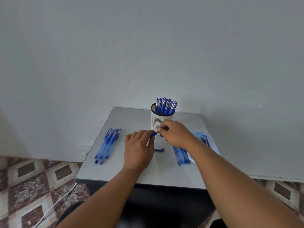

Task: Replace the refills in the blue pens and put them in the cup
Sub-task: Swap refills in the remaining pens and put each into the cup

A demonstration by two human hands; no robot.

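Head view: my left hand (139, 148) gripped a blue pen (153, 134) while my right hand (176, 134) pinched its tip before the cup (162, 120).

There are one cup (162, 119), about ten pens (166, 105) standing in it, about six pens (107, 143) lying at the left, one cap (159, 150), two hands and one table (105, 168).
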